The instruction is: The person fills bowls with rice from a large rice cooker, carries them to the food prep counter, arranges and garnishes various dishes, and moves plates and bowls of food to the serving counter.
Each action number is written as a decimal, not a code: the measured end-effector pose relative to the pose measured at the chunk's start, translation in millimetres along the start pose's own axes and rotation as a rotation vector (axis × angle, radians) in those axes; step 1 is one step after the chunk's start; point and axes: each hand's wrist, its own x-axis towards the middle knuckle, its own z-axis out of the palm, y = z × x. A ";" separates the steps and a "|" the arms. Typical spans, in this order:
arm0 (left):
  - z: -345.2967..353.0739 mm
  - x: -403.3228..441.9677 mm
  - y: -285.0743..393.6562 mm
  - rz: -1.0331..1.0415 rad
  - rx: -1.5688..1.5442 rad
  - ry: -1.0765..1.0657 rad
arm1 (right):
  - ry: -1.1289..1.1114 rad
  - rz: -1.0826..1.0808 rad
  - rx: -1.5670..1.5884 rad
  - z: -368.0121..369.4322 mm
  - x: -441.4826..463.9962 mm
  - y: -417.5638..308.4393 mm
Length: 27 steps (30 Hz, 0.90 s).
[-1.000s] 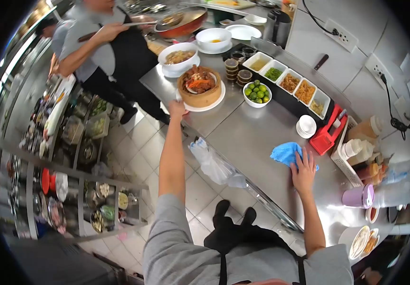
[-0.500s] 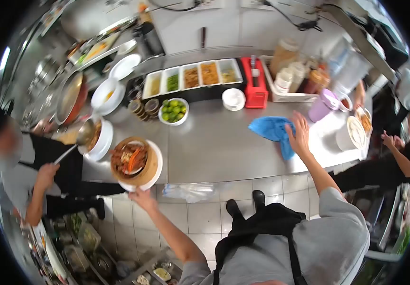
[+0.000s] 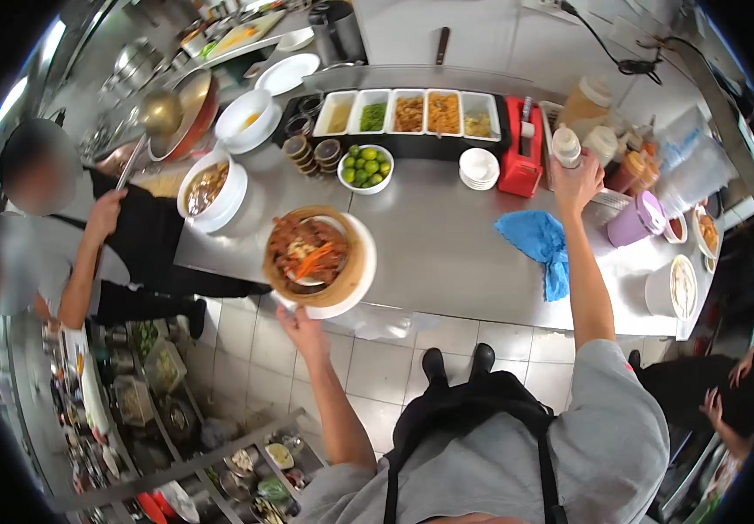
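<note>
At the counter's front edge, my left hand (image 3: 304, 334) grips the near rim of a white plate (image 3: 363, 278). On the plate stands a round bamboo steamer (image 3: 348, 281) filled with brown meat (image 3: 294, 247) and orange carrot strips (image 3: 314, 259). My right hand (image 3: 578, 183) is stretched to the back right and closed round a squeeze bottle (image 3: 567, 144) with a pale top. That bottle is at the left end of a white basket (image 3: 608, 199) of sauce bottles. Below my right wrist lies a crumpled blue cloth (image 3: 534, 237).
Behind are a topping rack (image 3: 408, 140), a bowl of limes (image 3: 366, 168), stacked small dishes (image 3: 479, 168) and a red holder (image 3: 523, 153). A purple cup (image 3: 636, 220) and a white tub (image 3: 672, 288) stand right. At left, a person holds a ladle (image 3: 160, 113) near a soup bowl (image 3: 212, 190).
My right hand has gone from above the blue cloth to the sauce basket and closed round a squeeze bottle. My left hand stays on the plate. The co-worker's ladle has lifted away from the bowl.
</note>
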 end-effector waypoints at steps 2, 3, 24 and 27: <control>16.4 -19.3 4.5 -0.025 0.068 -0.068 | -0.081 -0.247 0.325 -18.7 9.8 -13.9; 27.5 -29.5 11.0 -0.033 0.097 -0.107 | -0.141 -0.370 0.348 -31.0 14.5 -30.0; 152.7 -58.0 -9.5 -0.194 0.008 -0.398 | -0.472 -1.012 0.232 -116.0 65.6 -116.4; 164.5 -60.8 -0.8 -0.188 -0.082 -0.382 | -0.510 -0.628 0.379 -100.1 63.5 -78.8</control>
